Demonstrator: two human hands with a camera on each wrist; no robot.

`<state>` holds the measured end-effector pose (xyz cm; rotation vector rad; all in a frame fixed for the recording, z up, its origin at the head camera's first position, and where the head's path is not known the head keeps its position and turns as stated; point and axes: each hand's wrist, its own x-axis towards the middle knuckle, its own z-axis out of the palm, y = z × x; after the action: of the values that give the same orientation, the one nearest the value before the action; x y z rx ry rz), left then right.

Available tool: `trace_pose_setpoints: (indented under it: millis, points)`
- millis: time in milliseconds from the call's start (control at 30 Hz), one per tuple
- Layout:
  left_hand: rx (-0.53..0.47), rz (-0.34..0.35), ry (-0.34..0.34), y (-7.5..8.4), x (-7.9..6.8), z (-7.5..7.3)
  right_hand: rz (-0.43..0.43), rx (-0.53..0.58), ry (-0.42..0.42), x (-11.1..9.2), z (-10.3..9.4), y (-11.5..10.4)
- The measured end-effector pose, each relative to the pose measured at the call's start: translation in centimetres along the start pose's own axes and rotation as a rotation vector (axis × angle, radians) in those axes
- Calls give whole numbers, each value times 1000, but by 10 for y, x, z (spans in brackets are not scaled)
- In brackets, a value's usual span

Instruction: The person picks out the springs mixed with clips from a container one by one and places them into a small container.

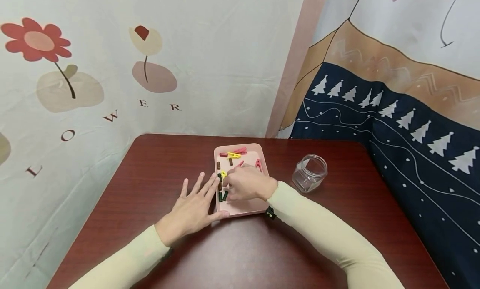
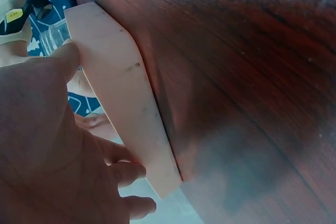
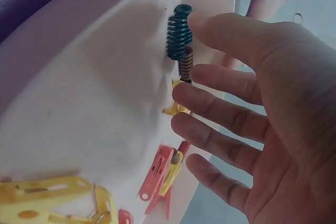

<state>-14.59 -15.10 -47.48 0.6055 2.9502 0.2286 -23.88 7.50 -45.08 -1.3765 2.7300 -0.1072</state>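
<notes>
Only the right wrist view shows seemingly green springs point(image 3: 176, 38) as coiled.

A pale pink rectangular tray point(image 1: 245, 206) lies on the surface point(image 1: 168, 155), holding two dark green coil springs point(image 1: 220, 196) close together along its left wall, a brown spring point(image 1: 220, 186) just beyond, and scattered pink clips point(image 1: 258, 164) and yellow clips point(image 1: 234, 155).

The tray point(image 1: 244, 206) looks like smooth matt plastic, the jar point(image 1: 309, 174) glossy, the tabletop point(image 1: 240, 251) shiny wood.

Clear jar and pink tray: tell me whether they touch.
Apart. The head view shows a strip of brown tabletop between the pink tray and the clear jar.
</notes>
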Motion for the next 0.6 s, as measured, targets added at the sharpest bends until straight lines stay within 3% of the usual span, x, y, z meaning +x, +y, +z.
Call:
trace_pose_setpoints:
  millis: [600]
  points:
    - [-4, 4, -2, 1, -1, 0, 3, -19, -60, 19, 9, -2]
